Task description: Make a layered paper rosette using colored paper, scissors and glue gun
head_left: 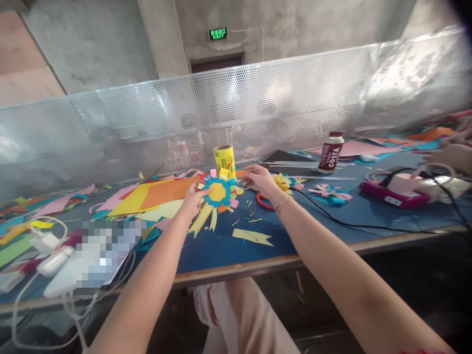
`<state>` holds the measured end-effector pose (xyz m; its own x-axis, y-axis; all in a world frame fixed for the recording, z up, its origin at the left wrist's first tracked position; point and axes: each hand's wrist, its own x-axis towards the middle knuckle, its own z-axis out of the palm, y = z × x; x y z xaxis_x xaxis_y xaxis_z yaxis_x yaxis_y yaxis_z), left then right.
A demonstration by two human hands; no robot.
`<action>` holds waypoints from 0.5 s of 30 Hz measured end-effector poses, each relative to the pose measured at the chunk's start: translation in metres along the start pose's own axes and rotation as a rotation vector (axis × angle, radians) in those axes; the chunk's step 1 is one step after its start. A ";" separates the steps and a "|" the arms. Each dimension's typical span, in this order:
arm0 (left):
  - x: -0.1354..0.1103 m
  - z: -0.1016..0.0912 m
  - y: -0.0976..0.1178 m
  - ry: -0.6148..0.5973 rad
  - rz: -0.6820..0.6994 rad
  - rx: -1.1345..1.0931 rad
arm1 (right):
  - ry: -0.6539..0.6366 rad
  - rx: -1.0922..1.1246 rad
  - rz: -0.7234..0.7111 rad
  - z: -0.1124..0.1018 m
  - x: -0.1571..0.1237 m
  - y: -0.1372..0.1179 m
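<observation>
My left hand is closed on the edge of a paper rosette, blue-fringed with a yellow centre and yellow ribbon tails hanging toward me. My right hand reaches past the rosette and pinches a small orange paper piece beside a yellow roll standing upright. Red-handled scissors lie just under my right wrist.
Sheets of orange, yellow and pink paper lie left on the blue table. A yellow paper strip, a brown bottle, a pink device with black cable, white chargers, and a perforated screen behind. Another person's hand at right.
</observation>
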<state>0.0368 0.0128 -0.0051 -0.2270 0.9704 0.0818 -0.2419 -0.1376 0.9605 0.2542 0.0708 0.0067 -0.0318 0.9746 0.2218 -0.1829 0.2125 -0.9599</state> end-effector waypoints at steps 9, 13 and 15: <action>0.000 -0.001 -0.001 -0.111 -0.087 -0.090 | -0.014 0.021 -0.025 0.003 -0.002 0.001; -0.002 0.002 -0.002 -0.145 -0.097 -0.107 | -0.023 0.013 -0.017 0.005 -0.003 0.001; -0.002 0.003 -0.002 -0.165 -0.092 -0.129 | -0.039 0.017 -0.025 0.006 -0.004 0.001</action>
<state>0.0407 0.0122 -0.0067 -0.0439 0.9979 0.0483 -0.3758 -0.0613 0.9247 0.2483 0.0668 0.0056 -0.0652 0.9655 0.2521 -0.2005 0.2348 -0.9512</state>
